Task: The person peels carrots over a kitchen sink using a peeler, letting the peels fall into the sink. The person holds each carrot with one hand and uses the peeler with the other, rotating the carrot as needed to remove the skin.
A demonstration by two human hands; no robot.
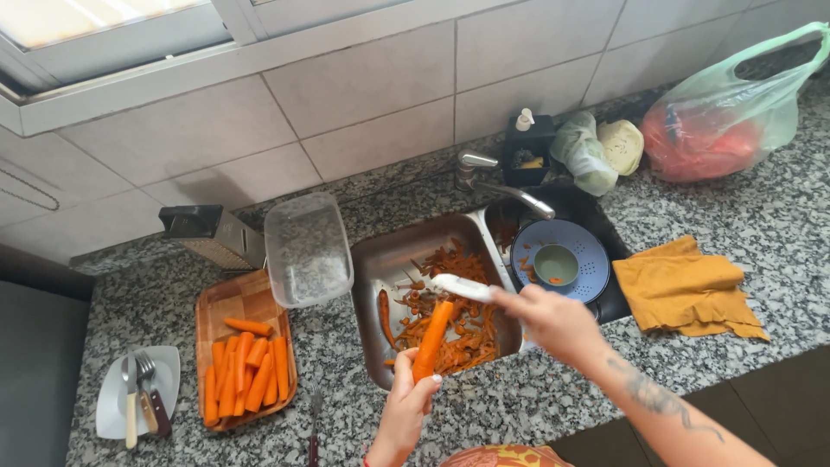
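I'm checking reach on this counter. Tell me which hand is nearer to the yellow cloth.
Right. The right hand, holding a white peeler over the sink, is just left of the yellow cloth. The left hand, gripping a carrot, sits farther left and lower.

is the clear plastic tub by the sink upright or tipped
Tipped: the clear plastic tub leans on the box grater, its lower edge on the wooden board.

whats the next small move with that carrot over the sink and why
Probably draw the white peeler down along the carrot. The right hand has it set at the carrot's top end, the left hand grips the bottom, and the sink below already holds peelings.
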